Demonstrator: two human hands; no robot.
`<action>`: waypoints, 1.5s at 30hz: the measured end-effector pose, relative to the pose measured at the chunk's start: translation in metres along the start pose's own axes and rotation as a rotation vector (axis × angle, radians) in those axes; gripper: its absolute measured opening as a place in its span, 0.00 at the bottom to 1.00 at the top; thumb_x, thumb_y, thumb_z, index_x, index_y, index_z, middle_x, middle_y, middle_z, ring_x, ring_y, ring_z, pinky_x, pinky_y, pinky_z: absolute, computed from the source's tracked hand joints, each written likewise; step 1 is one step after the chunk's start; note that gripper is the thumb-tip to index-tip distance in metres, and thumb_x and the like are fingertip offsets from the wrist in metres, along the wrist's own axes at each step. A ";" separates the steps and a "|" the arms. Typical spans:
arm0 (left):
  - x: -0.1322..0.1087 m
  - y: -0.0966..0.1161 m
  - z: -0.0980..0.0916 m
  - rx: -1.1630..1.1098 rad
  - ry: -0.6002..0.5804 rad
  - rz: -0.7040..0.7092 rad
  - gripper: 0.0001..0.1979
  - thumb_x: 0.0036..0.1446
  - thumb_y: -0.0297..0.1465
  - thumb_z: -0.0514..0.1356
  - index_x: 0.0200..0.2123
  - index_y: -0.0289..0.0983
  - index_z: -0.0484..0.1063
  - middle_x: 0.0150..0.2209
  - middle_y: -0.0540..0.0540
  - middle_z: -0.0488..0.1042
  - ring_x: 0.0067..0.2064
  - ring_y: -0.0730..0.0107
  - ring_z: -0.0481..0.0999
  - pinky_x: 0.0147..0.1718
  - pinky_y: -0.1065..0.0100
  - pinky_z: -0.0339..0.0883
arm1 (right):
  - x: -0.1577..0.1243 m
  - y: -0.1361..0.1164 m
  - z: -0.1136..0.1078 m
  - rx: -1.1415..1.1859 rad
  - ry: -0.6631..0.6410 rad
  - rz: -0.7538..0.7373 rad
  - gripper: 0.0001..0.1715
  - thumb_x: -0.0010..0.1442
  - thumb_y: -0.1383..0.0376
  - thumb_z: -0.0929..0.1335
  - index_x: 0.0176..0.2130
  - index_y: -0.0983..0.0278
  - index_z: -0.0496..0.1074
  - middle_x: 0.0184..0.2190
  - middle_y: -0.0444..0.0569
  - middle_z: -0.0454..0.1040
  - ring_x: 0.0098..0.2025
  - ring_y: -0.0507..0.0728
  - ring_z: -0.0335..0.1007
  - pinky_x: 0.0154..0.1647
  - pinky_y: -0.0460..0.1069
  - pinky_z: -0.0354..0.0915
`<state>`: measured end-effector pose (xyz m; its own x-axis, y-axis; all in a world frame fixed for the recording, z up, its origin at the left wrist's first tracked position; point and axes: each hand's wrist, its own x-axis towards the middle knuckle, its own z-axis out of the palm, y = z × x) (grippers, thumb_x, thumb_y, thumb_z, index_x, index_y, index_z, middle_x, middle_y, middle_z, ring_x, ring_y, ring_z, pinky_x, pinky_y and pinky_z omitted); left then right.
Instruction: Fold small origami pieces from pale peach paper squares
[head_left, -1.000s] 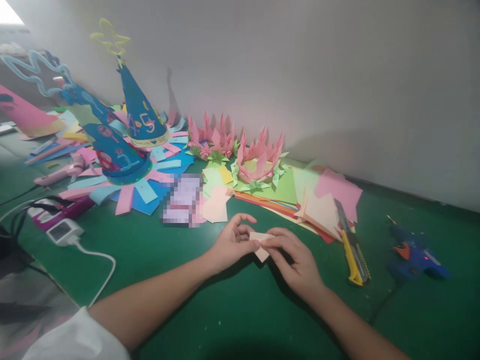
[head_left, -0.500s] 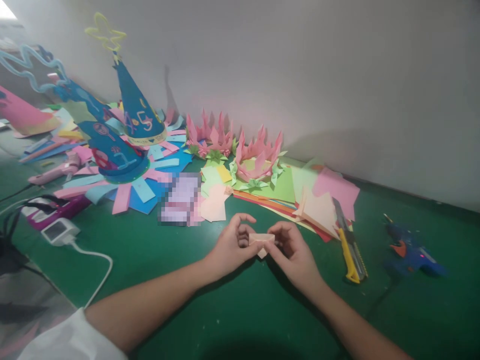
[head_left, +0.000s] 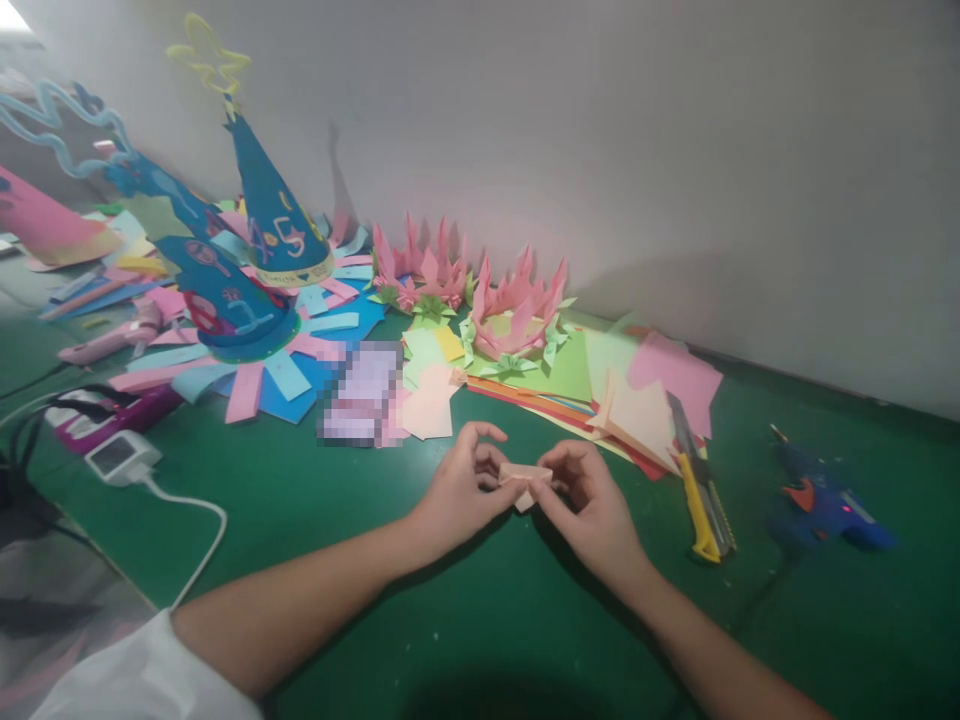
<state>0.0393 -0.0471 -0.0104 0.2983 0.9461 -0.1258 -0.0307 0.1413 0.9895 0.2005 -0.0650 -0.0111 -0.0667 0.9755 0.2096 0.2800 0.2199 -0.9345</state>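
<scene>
A small folded piece of pale peach paper (head_left: pixel 525 474) is held between both hands above the green table (head_left: pixel 480 610). My left hand (head_left: pixel 469 480) pinches its left end between thumb and fingers, the index finger raised and curved. My right hand (head_left: pixel 589 498) grips the right end, thumb in front and fingers curled behind. Both thumbs press near the middle of the folded strip, where a small pointed flap hangs down. Beyond the hands lies a loose peach sheet (head_left: pixel 429 405).
Right of the hands lie a yellow cutter (head_left: pixel 701 505) and a blue glue gun (head_left: pixel 832 505). Behind stand pink paper crowns (head_left: pixel 517 310) by stacked colored paper (head_left: pixel 570 365). At left are blue cone hats (head_left: pixel 274 215), a pixelated object (head_left: pixel 361 393) and a white charger (head_left: pixel 124 458) with its cable.
The upper edge of the folded paper has tilted slightly, and its folded band looks narrower. Both hands keep their grip and nearly the same place.
</scene>
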 end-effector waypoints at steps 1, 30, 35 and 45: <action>0.000 0.000 0.000 -0.018 -0.007 -0.010 0.21 0.48 0.33 0.63 0.42 0.39 0.56 0.27 0.56 0.65 0.25 0.79 0.68 0.25 0.75 0.62 | 0.000 -0.001 0.000 0.016 -0.005 0.004 0.08 0.57 0.65 0.66 0.36 0.60 0.60 0.29 0.42 0.65 0.28 0.50 0.66 0.27 0.44 0.66; 0.002 0.008 0.001 -0.142 -0.093 0.043 0.22 0.49 0.29 0.63 0.44 0.39 0.55 0.30 0.54 0.66 0.29 0.78 0.70 0.32 0.71 0.64 | 0.005 -0.007 -0.007 0.120 -0.146 0.237 0.14 0.54 0.56 0.68 0.29 0.64 0.66 0.21 0.44 0.71 0.23 0.51 0.66 0.22 0.45 0.63; 0.006 0.003 -0.001 -0.059 0.060 0.061 0.23 0.42 0.30 0.68 0.38 0.38 0.58 0.32 0.53 0.65 0.29 0.80 0.67 0.27 0.75 0.60 | 0.002 -0.007 -0.008 -0.019 -0.054 -0.005 0.07 0.56 0.62 0.67 0.29 0.63 0.67 0.25 0.46 0.71 0.27 0.53 0.68 0.28 0.47 0.65; 0.005 0.008 0.000 -0.283 -0.047 -0.089 0.18 0.39 0.38 0.69 0.31 0.33 0.71 0.30 0.47 0.75 0.33 0.72 0.74 0.38 0.67 0.66 | 0.001 -0.005 -0.008 -0.260 -0.014 -0.328 0.06 0.54 0.71 0.68 0.33 0.60 0.69 0.31 0.47 0.70 0.30 0.54 0.67 0.29 0.48 0.65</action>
<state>0.0406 -0.0414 -0.0033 0.3553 0.9127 -0.2016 -0.2654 0.3053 0.9145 0.2069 -0.0655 -0.0038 -0.2049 0.8537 0.4788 0.4742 0.5145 -0.7144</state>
